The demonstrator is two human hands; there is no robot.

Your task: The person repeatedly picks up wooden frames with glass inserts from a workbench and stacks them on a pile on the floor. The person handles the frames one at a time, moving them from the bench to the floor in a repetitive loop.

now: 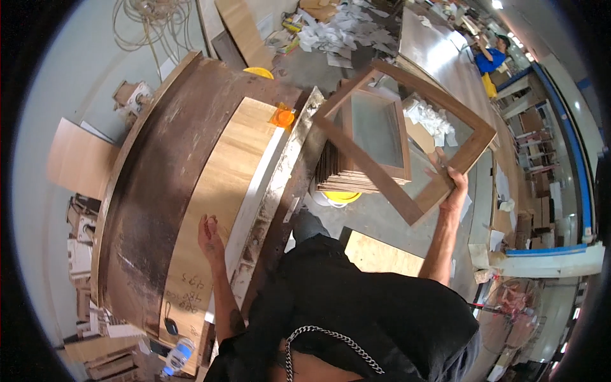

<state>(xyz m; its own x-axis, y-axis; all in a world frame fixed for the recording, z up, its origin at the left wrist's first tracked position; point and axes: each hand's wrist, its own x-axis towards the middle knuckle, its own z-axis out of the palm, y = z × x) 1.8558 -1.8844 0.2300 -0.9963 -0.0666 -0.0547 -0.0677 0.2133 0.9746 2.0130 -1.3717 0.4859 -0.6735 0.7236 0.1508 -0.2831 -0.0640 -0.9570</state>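
Far left: wall with pale offcuts, then a brown bench [153,165] with a raised curved edge. On it, a long pale board [216,172] with handwriting near its lower end; a small dark looped object [170,326] lies there, a clear bottle [181,355] with blue label just beside. Left hand [210,235] over the board, fingers loosely curled and grasping nothing; contact with the board cannot be told. Orange item [284,118], possibly tape, at the board's far end.

Centre: layered stack of frames [332,170], grey panel in the topmost; yellow-topped bucket [342,197] low beside it. Wooden frame [375,176], an open rectangle, held tilted above the stack, well apart from the left fingers.

Right hand [450,184] grasps its near right rail: fingers show through the opening, on the inner side; palm against the outer edge, so the rail sits between. Rest of the frame extends forward and left of these fingers.

Beyond, long table [439,44]; far right, person in blue [490,60] and blue-edged shelving [566,146]
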